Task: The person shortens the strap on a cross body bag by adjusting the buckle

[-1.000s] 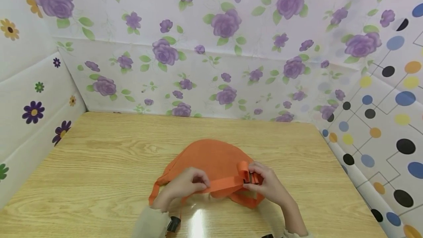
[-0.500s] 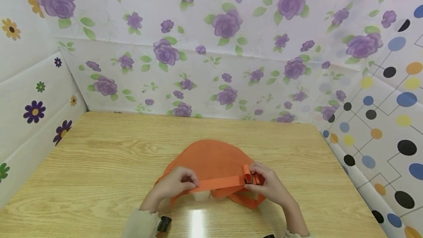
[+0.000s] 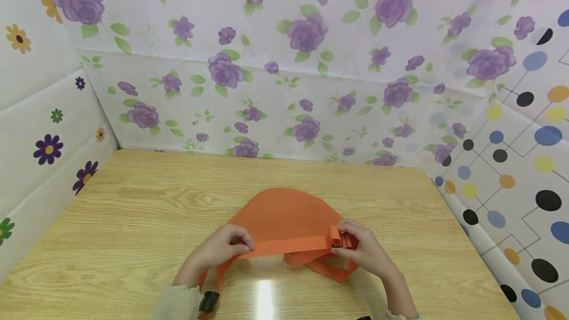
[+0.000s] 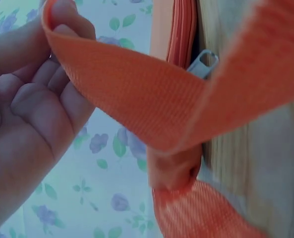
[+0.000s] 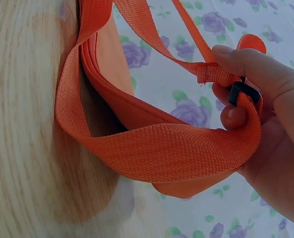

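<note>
An orange waist bag (image 3: 284, 214) lies on the table in front of me. My left hand (image 3: 222, 247) pinches its orange webbing strap (image 3: 289, 246) between thumb and fingers, and the strap runs taut to my right hand (image 3: 364, 251). That hand grips the strap at a black slider (image 5: 244, 92), where a short loop of webbing sticks up. In the left wrist view the strap folds over the thumb, near a metal zipper pull (image 4: 204, 63). A black buckle (image 3: 209, 301) hangs on webbing below my left wrist.
The wooden table (image 3: 146, 221) is walled in by a purple-flowered cloth (image 3: 266, 88) behind, a daisy-patterned cloth (image 3: 40, 112) at left and a dotted cloth (image 3: 524, 172) at right. Another black piece (image 3: 364, 318) shows at the bottom edge.
My left hand has moved left along the strap, and the span between the hands has grown longer. The black buckle has shifted left with it. My right hand stays nearly in place.
</note>
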`<act>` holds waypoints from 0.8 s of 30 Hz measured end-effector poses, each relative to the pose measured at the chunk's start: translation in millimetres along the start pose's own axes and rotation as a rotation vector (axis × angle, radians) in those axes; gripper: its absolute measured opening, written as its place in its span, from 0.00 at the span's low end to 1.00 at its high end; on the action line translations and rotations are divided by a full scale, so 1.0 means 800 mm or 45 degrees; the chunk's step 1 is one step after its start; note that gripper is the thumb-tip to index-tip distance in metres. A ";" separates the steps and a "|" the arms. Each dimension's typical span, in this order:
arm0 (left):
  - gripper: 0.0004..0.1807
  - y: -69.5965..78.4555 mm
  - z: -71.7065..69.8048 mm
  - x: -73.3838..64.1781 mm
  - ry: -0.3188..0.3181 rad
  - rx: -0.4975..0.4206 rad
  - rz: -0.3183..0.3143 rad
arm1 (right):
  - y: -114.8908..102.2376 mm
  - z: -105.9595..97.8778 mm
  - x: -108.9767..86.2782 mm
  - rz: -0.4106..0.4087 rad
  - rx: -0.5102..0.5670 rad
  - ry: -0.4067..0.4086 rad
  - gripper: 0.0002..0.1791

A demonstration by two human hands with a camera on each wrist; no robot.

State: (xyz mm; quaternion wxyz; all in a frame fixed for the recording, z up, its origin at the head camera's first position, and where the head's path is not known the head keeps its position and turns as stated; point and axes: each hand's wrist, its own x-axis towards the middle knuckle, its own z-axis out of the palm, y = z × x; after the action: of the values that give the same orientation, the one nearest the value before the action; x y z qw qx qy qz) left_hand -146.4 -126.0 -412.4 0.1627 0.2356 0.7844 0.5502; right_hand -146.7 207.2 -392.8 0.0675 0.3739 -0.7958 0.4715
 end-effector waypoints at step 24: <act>0.05 -0.018 -0.028 -0.032 0.051 -0.006 0.039 | 0.000 -0.002 -0.003 0.023 -0.039 -0.007 0.17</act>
State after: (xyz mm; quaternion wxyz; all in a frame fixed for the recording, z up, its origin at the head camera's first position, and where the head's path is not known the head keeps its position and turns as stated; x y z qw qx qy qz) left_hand -139.5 -161.6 -418.0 0.1392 0.2360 0.7825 0.5592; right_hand -145.2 209.9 -392.9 0.0668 0.3670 -0.8065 0.4587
